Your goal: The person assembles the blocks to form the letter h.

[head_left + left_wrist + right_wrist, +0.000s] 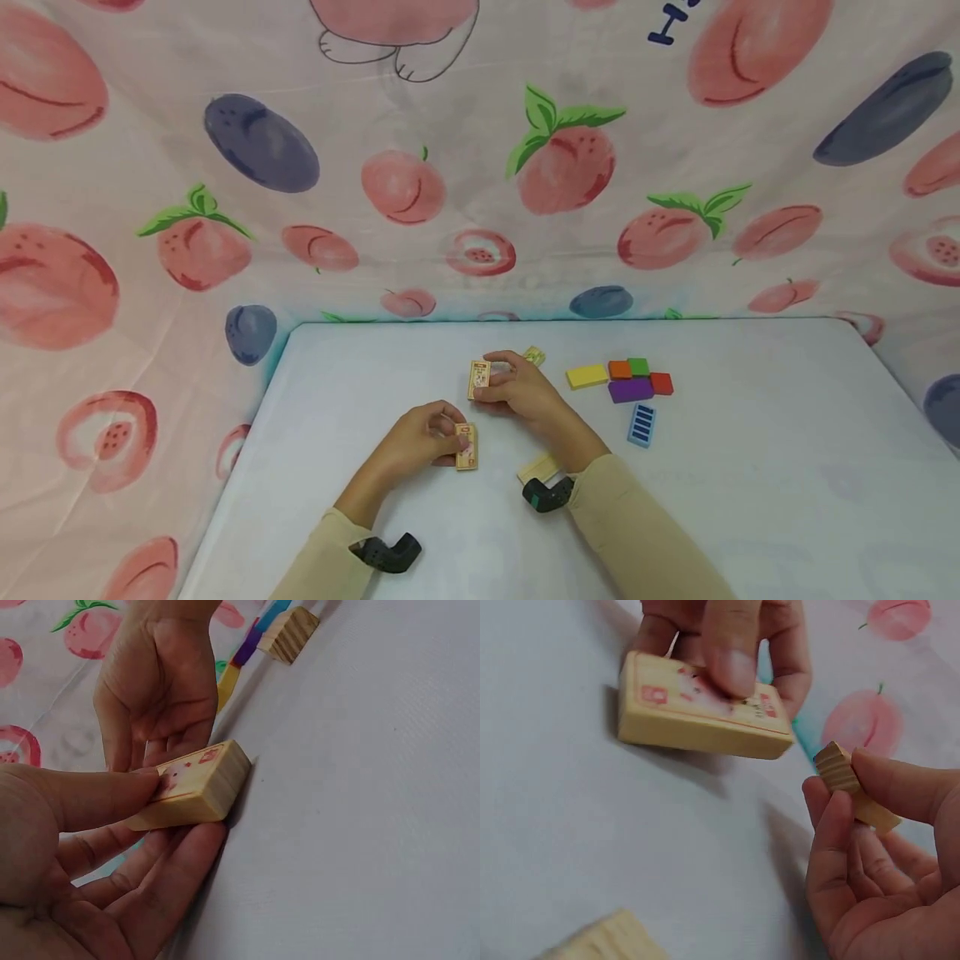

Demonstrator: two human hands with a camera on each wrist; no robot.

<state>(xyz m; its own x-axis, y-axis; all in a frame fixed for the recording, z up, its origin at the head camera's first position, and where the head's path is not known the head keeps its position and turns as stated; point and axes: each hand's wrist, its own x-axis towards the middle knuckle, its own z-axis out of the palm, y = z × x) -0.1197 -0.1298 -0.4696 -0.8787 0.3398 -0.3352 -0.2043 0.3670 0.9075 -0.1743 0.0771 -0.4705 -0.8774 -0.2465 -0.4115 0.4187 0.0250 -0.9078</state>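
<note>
In the head view my left hand (416, 440) grips a small wooden block (467, 450) with a printed pink picture and red marks. The left wrist view shows the thumb on its printed face and fingers beneath. The right wrist view shows this printed block (697, 712) slightly above the cloth. Farther back, my right hand (528, 393) pinches a second printed wooden block (478, 383) between thumb and fingers. That block's grained end (840, 771) shows in the right wrist view. Another printed block (534, 356) lies just behind the right hand, partly hidden.
Right of the hands lie yellow (587, 377), orange (619, 369), green (638, 367), purple (632, 390) and red (662, 383) blocks, with a blue striped block (642, 425) in front. A plain wooden block (538, 467) lies by the right wrist. Fruit-patterned cloth rises behind the white table (750, 467).
</note>
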